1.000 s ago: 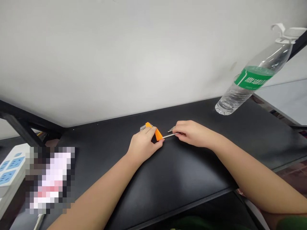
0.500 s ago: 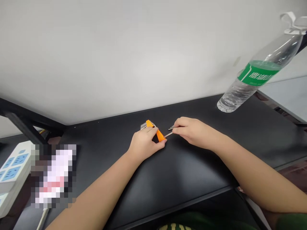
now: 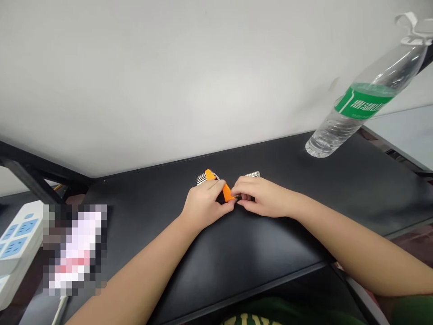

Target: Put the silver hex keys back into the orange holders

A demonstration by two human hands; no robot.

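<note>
The person's two hands work close together over the middle of the black table [image 3: 216, 262], their fingertips nearly meeting. The left hand [image 3: 203, 203] is clamped on an orange holder [image 3: 228, 193], fingers over the top and thumb along the near side; the holder lies aslant in front of the person, its far end pointing up and to the left. A row of thin metal rods [image 3: 202, 178] juts from the holder's left side, beyond the left hand's fingers. The right hand [image 3: 262, 196] has its fingers curled at the holder's near end, with something dark between fingertips and thumb; whether they grip it cannot be made out. Just behind the right hand, a small group of metal pieces [image 3: 253, 174] shows, partly hidden by the knuckles. A clear bottle [image 3: 365, 101] with a green label stands at the table's far right, near the pale wall [image 3: 169, 67]. At left are a white power strip [image 3: 20, 239] and a pixelated device [image 3: 76, 246] with a pale cable [image 3: 60, 309].
</note>
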